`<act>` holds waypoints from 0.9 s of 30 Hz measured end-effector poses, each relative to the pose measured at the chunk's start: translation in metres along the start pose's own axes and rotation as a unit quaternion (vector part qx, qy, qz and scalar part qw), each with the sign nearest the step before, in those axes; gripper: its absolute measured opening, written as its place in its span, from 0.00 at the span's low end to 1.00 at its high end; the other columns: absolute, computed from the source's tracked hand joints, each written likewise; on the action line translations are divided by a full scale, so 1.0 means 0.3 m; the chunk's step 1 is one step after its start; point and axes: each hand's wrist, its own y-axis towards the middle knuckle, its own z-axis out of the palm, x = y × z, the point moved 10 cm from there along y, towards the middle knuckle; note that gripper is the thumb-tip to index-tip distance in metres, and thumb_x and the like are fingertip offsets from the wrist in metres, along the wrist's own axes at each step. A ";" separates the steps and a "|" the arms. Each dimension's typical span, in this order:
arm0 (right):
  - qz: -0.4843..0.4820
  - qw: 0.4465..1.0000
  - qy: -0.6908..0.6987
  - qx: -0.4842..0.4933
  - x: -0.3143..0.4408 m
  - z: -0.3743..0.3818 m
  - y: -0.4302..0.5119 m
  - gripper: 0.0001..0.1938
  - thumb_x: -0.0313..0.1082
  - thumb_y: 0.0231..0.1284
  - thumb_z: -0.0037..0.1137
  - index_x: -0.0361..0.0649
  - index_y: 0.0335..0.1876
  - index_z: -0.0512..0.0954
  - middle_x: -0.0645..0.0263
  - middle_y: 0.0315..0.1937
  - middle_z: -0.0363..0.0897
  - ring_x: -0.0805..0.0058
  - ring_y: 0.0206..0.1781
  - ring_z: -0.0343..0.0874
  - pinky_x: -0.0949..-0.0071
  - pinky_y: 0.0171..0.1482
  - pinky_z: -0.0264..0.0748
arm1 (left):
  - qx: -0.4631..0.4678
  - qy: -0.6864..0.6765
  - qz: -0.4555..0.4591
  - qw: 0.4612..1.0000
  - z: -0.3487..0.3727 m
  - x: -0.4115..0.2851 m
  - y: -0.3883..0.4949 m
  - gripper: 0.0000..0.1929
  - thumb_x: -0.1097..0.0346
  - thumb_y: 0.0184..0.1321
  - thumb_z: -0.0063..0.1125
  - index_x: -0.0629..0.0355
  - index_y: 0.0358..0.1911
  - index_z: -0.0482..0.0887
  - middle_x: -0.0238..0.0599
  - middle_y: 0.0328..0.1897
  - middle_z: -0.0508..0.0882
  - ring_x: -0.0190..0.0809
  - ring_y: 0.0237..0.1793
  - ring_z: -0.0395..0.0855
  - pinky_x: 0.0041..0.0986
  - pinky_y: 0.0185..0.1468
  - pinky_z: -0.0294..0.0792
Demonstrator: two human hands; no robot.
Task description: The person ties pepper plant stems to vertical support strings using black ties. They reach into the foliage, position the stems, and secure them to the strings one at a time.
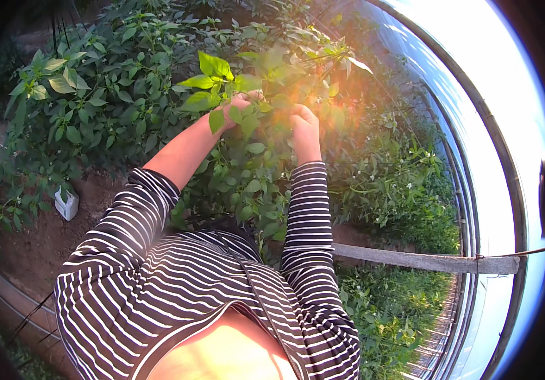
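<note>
Leafy green plants, apparently pepper plants, grow thickly in front of me. My left hand reaches in among the upper leaves of one plant. Bright sunlit leaves partly cover its wrist and palm, and what its fingers touch is hidden. To its right, at about the same height, is my right hand, its fingers curled and the thumb against them. Sun glare and foliage blur the space between both hands, so any stem or string in their grasp cannot be made out.
A pale concrete beam crosses at right, meeting the curved frame of a plastic-covered greenhouse. On the brown soil at left sits a white container. More plants grow behind the beam. Thin dark lines hang at the upper left.
</note>
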 end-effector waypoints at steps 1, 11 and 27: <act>0.039 0.999 0.006 0.006 -0.051 -0.020 0.039 0.19 0.17 0.56 0.41 0.34 0.53 0.76 0.61 0.47 0.81 0.76 0.45 0.80 0.78 0.47 0.74 | 0.001 -0.044 0.014 0.999 -0.004 0.000 0.000 0.11 0.66 0.58 0.57 0.62 0.43 0.83 0.34 0.41 0.83 0.30 0.40 0.78 0.23 0.51 0.69; -0.002 0.966 0.243 -0.093 0.013 0.018 0.105 0.23 0.20 0.64 0.41 0.38 0.66 0.62 0.56 0.60 0.70 0.71 0.59 0.72 0.73 0.47 0.73 | -0.068 0.133 -0.063 0.987 0.036 -0.034 0.010 0.12 0.61 0.60 0.59 0.59 0.44 0.83 0.28 0.35 0.83 0.24 0.33 0.77 0.18 0.40 0.69; -0.142 0.984 -0.024 -0.104 0.148 -0.076 0.161 0.24 0.29 0.55 0.65 0.34 0.56 0.67 0.62 0.44 0.78 0.79 0.37 0.76 0.83 0.37 0.72 | -0.102 0.261 -0.060 0.958 0.092 0.039 0.131 0.06 0.68 0.58 0.65 0.62 0.36 0.87 0.29 0.35 0.85 0.27 0.28 0.77 0.22 0.29 0.70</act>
